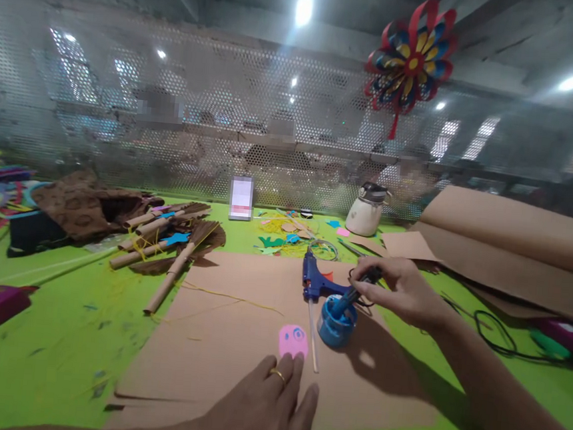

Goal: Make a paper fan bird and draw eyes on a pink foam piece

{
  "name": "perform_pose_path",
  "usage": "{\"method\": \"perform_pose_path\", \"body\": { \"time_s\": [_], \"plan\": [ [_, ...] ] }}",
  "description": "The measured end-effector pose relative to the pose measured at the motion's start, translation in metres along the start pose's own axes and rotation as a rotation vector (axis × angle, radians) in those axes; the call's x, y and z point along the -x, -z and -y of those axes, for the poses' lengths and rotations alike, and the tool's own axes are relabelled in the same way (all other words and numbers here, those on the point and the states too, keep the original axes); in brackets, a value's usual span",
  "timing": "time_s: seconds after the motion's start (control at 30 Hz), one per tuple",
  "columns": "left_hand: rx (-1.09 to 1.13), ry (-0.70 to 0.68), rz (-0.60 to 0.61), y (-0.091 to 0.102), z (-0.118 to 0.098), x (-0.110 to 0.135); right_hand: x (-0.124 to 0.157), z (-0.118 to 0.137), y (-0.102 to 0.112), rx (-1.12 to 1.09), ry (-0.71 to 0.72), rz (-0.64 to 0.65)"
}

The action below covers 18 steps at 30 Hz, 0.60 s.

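Note:
On the brown cardboard sheet (233,371) lies a small pink paper cut-out (293,340) with blue ring marks on it. My left hand (271,394) rests flat, its fingertips on the near edge of the cut-out. Held in my right hand (395,288) is a dark-handled tool (343,306), perhaps a brush, whose blue-coated lower end dips into a small blue paint pot (337,326). The tip is hidden inside the pot. Just behind the pot lies a blue hot glue gun (318,281), with a clear glue stick (313,341) extending toward me.
Rolled brown paper pieces (176,272) and brown crumpled material (87,204) lie left. Behind are paper scraps (289,232), a phone (241,199) and a white jug (365,212). Large brown sheets (509,241) and a black cable (496,337) lie right. A paper pinwheel (413,62) hangs above.

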<state>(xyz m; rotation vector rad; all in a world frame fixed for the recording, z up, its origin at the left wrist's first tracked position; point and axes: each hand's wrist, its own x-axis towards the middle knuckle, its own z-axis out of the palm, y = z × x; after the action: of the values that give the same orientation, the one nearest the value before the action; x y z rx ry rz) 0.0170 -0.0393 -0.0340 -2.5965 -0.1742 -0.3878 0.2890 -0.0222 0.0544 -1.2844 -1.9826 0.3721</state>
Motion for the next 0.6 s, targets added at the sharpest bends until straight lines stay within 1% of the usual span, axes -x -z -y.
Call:
{"method": "perform_pose_path", "body": {
  "time_s": [0.07, 0.1, 0.2, 0.27, 0.37, 0.5, 0.53, 0.6],
  "plan": [
    [-0.011, 0.009, -0.018, -0.003, -0.002, 0.0, 0.0, -0.002, 0.001, -0.021, -0.016, -0.054],
    [-0.014, 0.02, -0.021, -0.005, -0.002, 0.0, 0.0, -0.003, 0.001, -0.023, -0.02, -0.046],
    [-0.009, 0.045, -0.022, -0.01, -0.004, 0.0, -0.002, -0.003, -0.002, -0.008, -0.02, 0.07],
    [-0.002, 0.044, -0.014, -0.011, -0.004, 0.001, -0.003, -0.003, -0.003, -0.006, -0.03, 0.113],
    [0.022, 0.033, 0.022, -0.004, -0.004, 0.0, -0.001, -0.003, 0.0, -0.006, -0.048, 0.068],
    [0.093, 0.06, 0.164, 0.013, -0.006, -0.002, 0.003, -0.002, 0.008, 0.024, -0.04, 0.024],
    [0.111, 0.06, 0.182, 0.016, -0.007, -0.002, 0.004, -0.001, 0.01, 0.015, -0.036, 0.001],
    [0.141, 0.061, 0.208, 0.02, -0.007, -0.003, 0.006, 0.0, 0.011, -0.036, -0.038, -0.087]
  ]
}}
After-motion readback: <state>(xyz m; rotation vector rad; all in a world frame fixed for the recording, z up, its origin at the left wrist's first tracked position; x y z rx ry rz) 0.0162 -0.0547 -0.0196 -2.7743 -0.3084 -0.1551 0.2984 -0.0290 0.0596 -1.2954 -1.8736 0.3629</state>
